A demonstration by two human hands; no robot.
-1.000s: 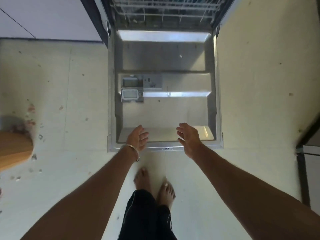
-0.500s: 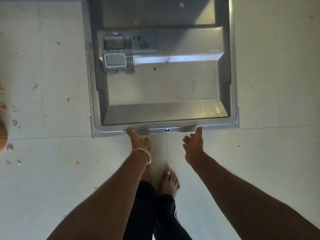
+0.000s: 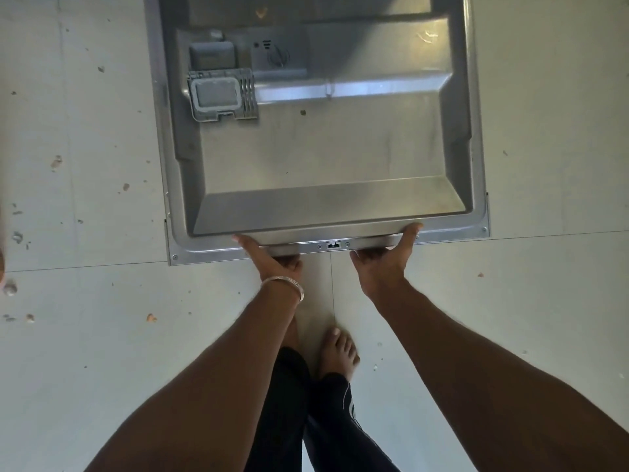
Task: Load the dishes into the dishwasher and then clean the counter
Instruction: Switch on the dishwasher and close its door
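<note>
Fingers of left hand and right hand curl under the near edge of the open dishwasher door, thumbs on its rim, either side of the latch. The door lies flat, detergent dispenser at its far left. Risk: a finger trapped or a grip slipping if lifted unevenly. Speckled floor tiles surround the door; no surface shows.

No lettering reads anywhere; the marks by the dishwasher door's detergent dispenser are too blurred to make out
</note>
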